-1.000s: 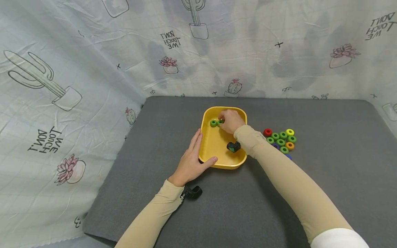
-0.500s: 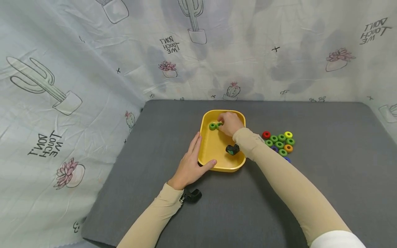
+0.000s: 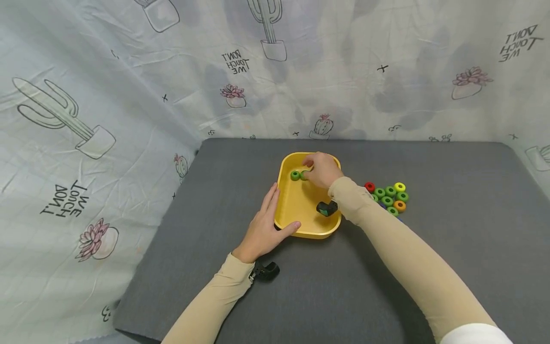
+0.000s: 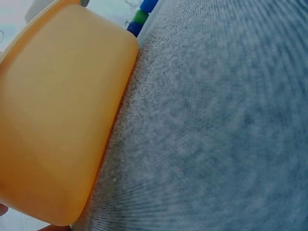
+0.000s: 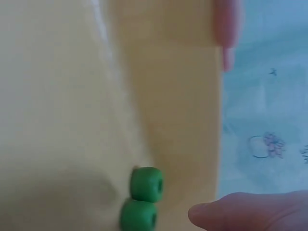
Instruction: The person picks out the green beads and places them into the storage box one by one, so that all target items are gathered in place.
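A yellow rectangular tray [image 3: 296, 210] stands on the grey table. My left hand [image 3: 260, 234] rests against it, fingers straight along the left wall and thumb at the near rim. Two green ring-shaped beads, a left one [image 3: 295, 175] and a right one [image 3: 303, 176], lie side by side near the tray's far end. Over the far right part is my right hand [image 3: 324, 170], close to the right bead. The right wrist view shows the thumb [image 5: 248, 211] apart from the pair, with a visible gap and nothing held. In the left wrist view, the tray's outer wall [image 4: 62, 110] fills the left.
Right of the tray, a cluster of beads lies on the table: several green beads [image 3: 387, 201], a red bead [image 3: 369, 187], a yellow bead [image 3: 399, 187] and an orange bead [image 3: 399, 206]. The right forearm [image 3: 399, 248] partly hides the cluster. A patterned cloth [image 3: 343, 86] hangs behind the table.
My right hand has let go of the right green bead and moved slightly up and right. Both beads stay in place. My left hand keeps its hold position on the tray.
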A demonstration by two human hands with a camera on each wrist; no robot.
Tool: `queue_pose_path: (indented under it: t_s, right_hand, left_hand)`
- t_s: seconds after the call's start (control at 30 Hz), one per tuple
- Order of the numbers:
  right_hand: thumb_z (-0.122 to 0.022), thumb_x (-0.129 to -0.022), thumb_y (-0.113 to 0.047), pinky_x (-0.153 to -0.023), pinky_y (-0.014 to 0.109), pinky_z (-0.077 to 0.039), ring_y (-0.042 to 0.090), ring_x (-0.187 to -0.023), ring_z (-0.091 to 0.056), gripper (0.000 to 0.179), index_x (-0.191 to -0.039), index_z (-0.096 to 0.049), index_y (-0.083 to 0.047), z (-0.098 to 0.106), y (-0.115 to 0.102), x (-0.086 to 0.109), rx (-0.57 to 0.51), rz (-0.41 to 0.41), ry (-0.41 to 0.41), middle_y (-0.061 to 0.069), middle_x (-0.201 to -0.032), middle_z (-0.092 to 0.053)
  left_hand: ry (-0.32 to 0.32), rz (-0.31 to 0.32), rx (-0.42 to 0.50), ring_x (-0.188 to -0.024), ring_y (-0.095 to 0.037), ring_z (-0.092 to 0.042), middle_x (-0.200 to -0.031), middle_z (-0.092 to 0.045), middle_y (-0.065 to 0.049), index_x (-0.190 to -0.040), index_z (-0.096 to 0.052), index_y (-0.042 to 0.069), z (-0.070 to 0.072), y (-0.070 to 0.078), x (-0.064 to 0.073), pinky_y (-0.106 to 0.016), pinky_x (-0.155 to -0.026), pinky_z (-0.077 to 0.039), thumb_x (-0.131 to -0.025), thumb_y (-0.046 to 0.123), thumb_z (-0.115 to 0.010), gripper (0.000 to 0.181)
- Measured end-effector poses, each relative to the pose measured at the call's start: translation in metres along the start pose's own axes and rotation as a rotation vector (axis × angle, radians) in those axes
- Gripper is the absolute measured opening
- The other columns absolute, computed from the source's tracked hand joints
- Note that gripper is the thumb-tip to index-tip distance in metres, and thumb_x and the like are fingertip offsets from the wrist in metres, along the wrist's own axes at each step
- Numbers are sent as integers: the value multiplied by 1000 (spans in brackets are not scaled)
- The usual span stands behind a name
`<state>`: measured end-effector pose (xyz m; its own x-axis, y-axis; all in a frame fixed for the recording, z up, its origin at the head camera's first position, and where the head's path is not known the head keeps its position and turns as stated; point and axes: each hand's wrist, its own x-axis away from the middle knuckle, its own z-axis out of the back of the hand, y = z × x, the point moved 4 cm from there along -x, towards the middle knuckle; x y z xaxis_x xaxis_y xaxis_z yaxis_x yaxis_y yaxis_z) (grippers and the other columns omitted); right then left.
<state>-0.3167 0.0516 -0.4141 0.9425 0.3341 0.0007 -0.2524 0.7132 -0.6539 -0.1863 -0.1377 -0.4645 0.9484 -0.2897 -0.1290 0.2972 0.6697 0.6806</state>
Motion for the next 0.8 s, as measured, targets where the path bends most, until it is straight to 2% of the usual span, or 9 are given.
queue_pose_path:
  t_s: [0.17,0.4,0.63,0.8]
  right_hand:
    - [-67,-99,-10,-97,47,-55,35,-110,-64,32,-130,-68,-2,15,-1,10,-38,6,25,19,-125,-64]
    - [-71,-98,-13,-93,49,-57,36,-109,-66,35,-131,-68,-1,34,1,29,-87,29,100,19,-128,-66]
    - [-72,-98,-14,-90,49,-58,36,-105,-67,33,-128,-70,-1,44,1,46,-118,60,145,20,-126,-67]
    - [-73,-98,-15,-86,48,-58,34,-103,-67,31,-125,-72,-3,48,3,61,-130,61,153,18,-127,-67]
  left_hand:
    - [5,9,-7,-153,-34,-36,-177,-4,6,-169,-12,15,-1,0,0,-67,-117,-34,-92,68,-64,107]
    - [27,-4,-20,-156,-30,-33,-177,-4,6,-168,-15,11,-2,-2,-1,-64,-118,-36,-91,70,-65,109]
    - [48,-12,-20,-155,-30,-33,-177,-8,2,-168,-16,12,-2,-1,-1,-61,-117,-38,-91,69,-67,109]
    - [47,-7,-12,-156,-29,-33,-177,-6,5,-169,-15,12,-3,-1,-1,-61,-118,-37,-91,68,-68,109]
